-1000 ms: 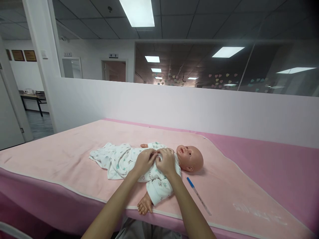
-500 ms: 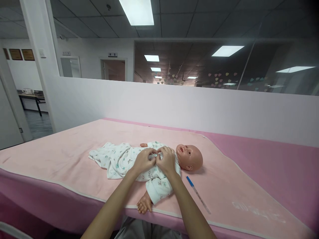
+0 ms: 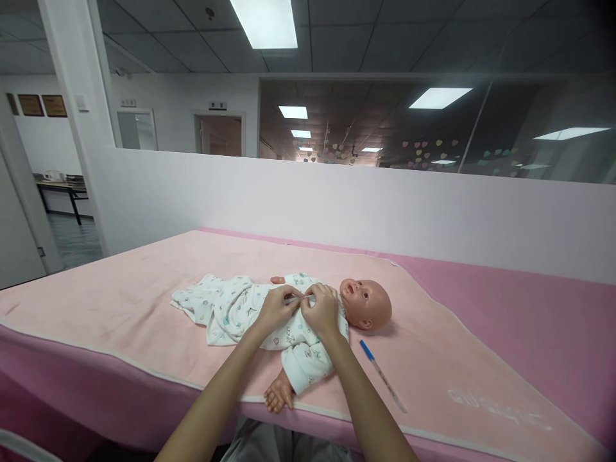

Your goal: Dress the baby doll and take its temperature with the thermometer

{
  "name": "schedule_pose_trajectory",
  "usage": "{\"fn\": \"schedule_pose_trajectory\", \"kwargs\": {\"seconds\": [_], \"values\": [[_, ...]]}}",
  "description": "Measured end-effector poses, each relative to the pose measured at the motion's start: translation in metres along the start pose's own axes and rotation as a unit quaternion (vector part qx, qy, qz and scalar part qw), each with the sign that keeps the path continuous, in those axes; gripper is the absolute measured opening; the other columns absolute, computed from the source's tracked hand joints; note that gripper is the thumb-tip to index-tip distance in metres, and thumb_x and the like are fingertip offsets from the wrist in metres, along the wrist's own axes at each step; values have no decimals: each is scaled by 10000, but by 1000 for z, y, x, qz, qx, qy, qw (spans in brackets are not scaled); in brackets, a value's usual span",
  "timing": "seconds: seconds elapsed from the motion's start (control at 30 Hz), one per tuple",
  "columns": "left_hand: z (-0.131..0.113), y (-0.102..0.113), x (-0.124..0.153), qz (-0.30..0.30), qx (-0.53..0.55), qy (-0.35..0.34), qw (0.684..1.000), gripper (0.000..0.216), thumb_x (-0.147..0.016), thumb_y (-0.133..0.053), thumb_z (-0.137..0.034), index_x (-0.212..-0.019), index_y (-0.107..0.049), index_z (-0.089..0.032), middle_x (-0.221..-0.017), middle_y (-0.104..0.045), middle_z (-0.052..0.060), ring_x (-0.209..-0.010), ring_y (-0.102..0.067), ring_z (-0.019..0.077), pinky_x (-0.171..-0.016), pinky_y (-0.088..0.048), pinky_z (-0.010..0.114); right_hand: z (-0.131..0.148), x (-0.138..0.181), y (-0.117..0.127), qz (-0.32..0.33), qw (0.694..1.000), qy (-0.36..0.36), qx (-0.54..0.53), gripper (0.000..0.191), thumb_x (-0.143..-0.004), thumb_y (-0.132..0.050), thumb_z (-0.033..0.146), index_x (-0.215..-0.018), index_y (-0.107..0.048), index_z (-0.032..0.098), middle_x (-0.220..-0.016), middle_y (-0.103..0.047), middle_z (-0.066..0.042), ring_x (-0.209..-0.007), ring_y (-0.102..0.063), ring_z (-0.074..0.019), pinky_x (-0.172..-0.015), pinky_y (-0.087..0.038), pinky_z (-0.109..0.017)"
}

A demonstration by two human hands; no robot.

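A baby doll lies on its back across the pink bed pad, its bald head to the right. It wears a white printed baby outfit, loose and flat at the left end. Over the chest, my left hand and my right hand meet with fingertips pinched together. Between them is a bit of the outfit's front, raised slightly; whether a tie or a fastener is in it I cannot tell. One doll hand sticks out of the near sleeve, by the bed's front edge.
A thermometer-like clear stick with a blue cap lies right of my right forearm. The light pink pad covers a darker pink bed. Behind it stands a white half wall with glass above.
My left fingers have drawn closer together and nearer my right fingertips, and the cloth between them is pinched tighter. The doll and the blue-capped stick stay where they were.
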State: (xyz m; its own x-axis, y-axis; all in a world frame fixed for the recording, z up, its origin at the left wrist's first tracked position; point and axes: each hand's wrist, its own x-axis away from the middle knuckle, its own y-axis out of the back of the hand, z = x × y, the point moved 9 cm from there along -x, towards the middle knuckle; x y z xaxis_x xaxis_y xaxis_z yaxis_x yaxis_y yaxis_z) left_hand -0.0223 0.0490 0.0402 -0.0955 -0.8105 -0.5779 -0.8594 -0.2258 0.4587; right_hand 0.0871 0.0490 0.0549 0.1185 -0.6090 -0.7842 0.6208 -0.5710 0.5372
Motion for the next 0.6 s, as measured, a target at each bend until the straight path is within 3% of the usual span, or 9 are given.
{"fn": "schedule_pose_trajectory", "kwargs": {"seconds": [0.23,0.6], "values": [[4,-2,0,11,40,11,999,177,-699,-521,-158,-822,-648,-170,-787,-657,25,-755,-597,150,-690,-465,248,-3,-1,1,15,999,-15,-42,102,-624,-453,101,-573,-490,181,-609,-537,23,-664,-461,-129,-730,-284,-262],[-6,4,1,-1,-18,-14,1000,120,-751,-505,-231,-771,-614,-183,-713,-623,7,-648,-558,135,-626,-431,247,-7,-2,-1,10,998,-34,-55,107,-638,-456,117,-579,-513,184,-624,-548,14,-667,-463,-137,-700,-289,-259]]}}
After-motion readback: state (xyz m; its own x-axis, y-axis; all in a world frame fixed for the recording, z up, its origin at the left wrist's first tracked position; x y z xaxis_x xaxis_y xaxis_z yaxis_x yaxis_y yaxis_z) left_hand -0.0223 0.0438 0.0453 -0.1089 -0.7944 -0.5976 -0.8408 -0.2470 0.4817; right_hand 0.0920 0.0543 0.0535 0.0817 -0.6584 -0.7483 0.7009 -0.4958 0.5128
